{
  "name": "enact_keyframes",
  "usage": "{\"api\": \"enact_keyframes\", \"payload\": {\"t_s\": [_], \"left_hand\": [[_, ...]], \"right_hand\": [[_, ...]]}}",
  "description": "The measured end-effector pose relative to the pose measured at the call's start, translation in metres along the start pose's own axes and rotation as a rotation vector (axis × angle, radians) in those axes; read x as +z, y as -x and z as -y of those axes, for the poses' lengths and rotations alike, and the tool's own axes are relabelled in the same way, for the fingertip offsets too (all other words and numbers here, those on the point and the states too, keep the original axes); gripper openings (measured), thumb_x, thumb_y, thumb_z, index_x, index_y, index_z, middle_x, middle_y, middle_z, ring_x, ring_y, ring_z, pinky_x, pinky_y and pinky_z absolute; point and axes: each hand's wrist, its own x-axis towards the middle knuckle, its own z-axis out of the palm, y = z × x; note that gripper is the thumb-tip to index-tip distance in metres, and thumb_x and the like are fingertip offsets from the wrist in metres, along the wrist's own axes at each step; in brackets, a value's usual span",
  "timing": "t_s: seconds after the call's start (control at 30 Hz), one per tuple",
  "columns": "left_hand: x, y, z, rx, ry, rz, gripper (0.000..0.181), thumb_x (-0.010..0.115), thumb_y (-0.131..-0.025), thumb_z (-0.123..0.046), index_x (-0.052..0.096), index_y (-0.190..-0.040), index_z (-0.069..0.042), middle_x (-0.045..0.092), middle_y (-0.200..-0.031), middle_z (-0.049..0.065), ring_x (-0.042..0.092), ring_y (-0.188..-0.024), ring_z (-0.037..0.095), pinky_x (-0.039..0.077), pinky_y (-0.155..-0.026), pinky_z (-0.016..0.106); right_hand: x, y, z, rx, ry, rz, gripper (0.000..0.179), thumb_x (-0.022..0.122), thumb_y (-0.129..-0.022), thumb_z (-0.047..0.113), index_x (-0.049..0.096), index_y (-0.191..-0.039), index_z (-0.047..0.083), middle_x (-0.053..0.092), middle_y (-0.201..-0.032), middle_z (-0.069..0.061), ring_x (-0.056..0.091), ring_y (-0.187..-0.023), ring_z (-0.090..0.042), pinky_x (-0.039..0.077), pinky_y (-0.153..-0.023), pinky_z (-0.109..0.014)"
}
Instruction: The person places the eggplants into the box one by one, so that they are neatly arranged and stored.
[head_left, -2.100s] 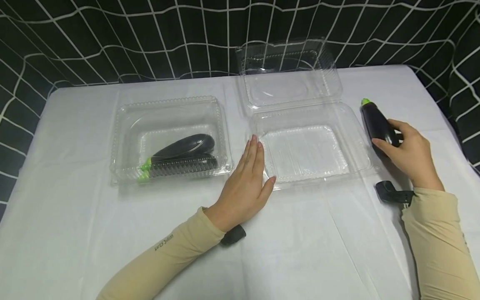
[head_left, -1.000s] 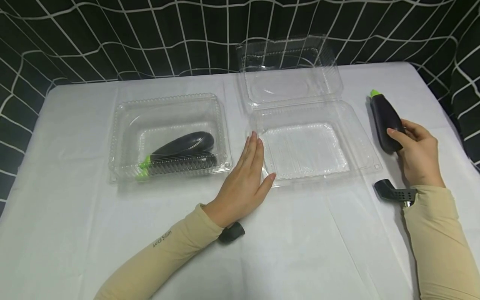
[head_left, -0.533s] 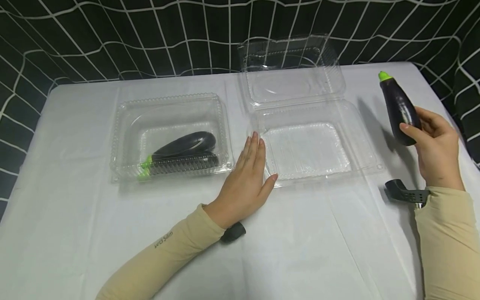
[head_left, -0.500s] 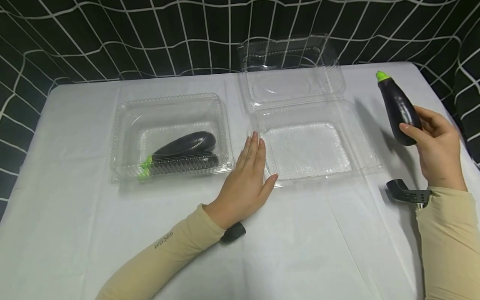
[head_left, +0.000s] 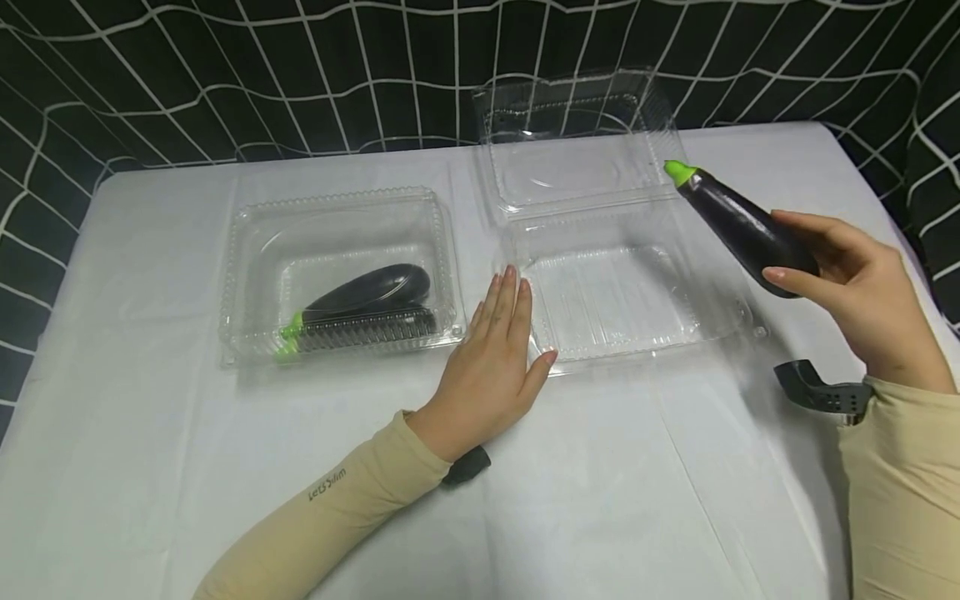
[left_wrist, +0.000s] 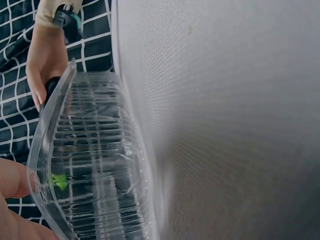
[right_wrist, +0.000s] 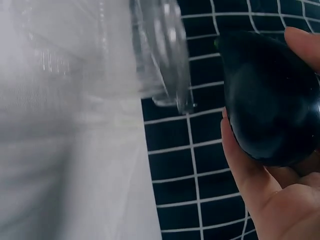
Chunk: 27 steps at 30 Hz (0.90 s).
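My right hand [head_left: 862, 283] grips a dark eggplant [head_left: 738, 225] by its thick end, raised above the table. Its green stem end points left, over the back right part of an opened clear plastic container [head_left: 600, 354]. In the right wrist view the eggplant [left_wrist: 51, 87] also shows in the left wrist view behind the container wall, while thumb and fingers [right_wrist: 245, 170] wrap its round end. My left hand [head_left: 487, 358] lies with straight fingers along the left edge of that container, fingertips at the rim. The container's lid [head_left: 577, 167] is folded back behind it.
Left of my left hand stands a second clear container [head_left: 255, 250], its lid down, with dark eggplants [head_left: 367, 292] inside. A white cloth [head_left: 600, 500] covers the table. Dark fabric with a white grid [head_left: 315, 75] hangs behind the table.
My right hand has lifted the eggplant off the table, then swung its stem end left, over the opened container. My left hand has stayed at the container's edge.
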Motion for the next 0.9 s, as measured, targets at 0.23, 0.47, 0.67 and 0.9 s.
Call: {"api": "enact_keyframes", "payload": {"t_s": [0.23, 0.47, 0.67, 0.9], "left_hand": [[-0.001, 0.0, -0.001, 0.003, -0.002, -0.005, 0.069, 0.039, -0.101, -0.035, 0.012, -0.147, 0.009, 0.0, -0.155, 0.024, -0.003, -0.143, 0.03, 0.003, -0.115, 0.033], [-0.001, 0.0, -0.001, 0.007, -0.006, -0.002, 0.069, 0.038, -0.101, -0.035, 0.012, -0.146, 0.009, -0.001, -0.155, 0.024, -0.003, -0.143, 0.03, 0.002, -0.115, 0.033], [-0.001, 0.0, 0.0, 0.013, -0.005, -0.007, 0.068, 0.039, -0.101, -0.034, 0.013, -0.146, 0.01, 0.0, -0.154, 0.024, -0.002, -0.143, 0.031, 0.003, -0.115, 0.033], [-0.001, 0.0, 0.0, 0.014, 0.002, -0.011, 0.069, 0.039, -0.101, -0.035, 0.013, -0.146, 0.01, 0.0, -0.154, 0.024, -0.002, -0.143, 0.031, 0.003, -0.115, 0.033]], "right_hand": [[0.007, 0.004, 0.008, -0.026, 0.07, 0.1, 0.06, 0.069, -0.08, -0.008, 0.054, -0.135, 0.012, 0.053, -0.124, 0.001, 0.054, -0.1, -0.005, 0.044, -0.076, -0.006], [0.016, 0.007, 0.015, -0.066, 0.028, 0.192, 0.049, 0.069, -0.081, -0.008, 0.057, -0.128, 0.0, 0.062, -0.118, 0.003, 0.06, -0.091, -0.005, 0.047, -0.069, -0.011], [0.021, 0.01, 0.017, -0.073, 0.096, 0.262, 0.045, 0.071, -0.081, -0.002, 0.06, -0.125, 0.003, 0.063, -0.117, 0.006, 0.062, -0.089, -0.004, 0.048, -0.069, -0.01], [0.027, 0.011, 0.017, -0.087, 0.146, 0.355, 0.043, 0.07, -0.083, 0.0, 0.061, -0.124, 0.005, 0.064, -0.115, 0.006, 0.062, -0.09, -0.008, 0.048, -0.071, -0.012]]}}
